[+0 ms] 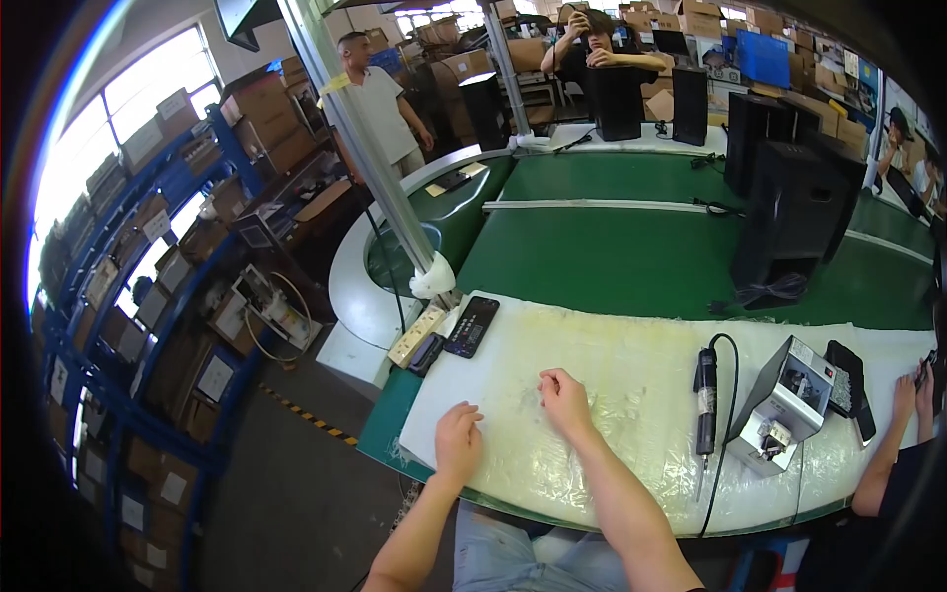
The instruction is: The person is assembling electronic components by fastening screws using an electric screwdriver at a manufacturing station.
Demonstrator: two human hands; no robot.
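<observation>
My left hand (459, 442) rests near the left front edge of the plastic-covered white mat (631, 365), its fingers curled in and no object showing in it. Further in and to the right, my right hand (565, 403) is loosely closed just over the mat, and nothing shows in it either. Beyond my hands lies a black phone (473, 327), its screen lit. An electric screwdriver (705, 403) with a black cable lies to the right of my right hand. Past it stands a metal box-shaped screw feeder (786, 405), tilted in view.
A power strip (416, 335) and a metal post (375, 148) stand at the left corner. Black speaker boxes (789, 217) stand on the green conveyor (592, 247). At right, a co-worker's hands (912, 395) are near a black tray (850, 390). Two other people are across the line.
</observation>
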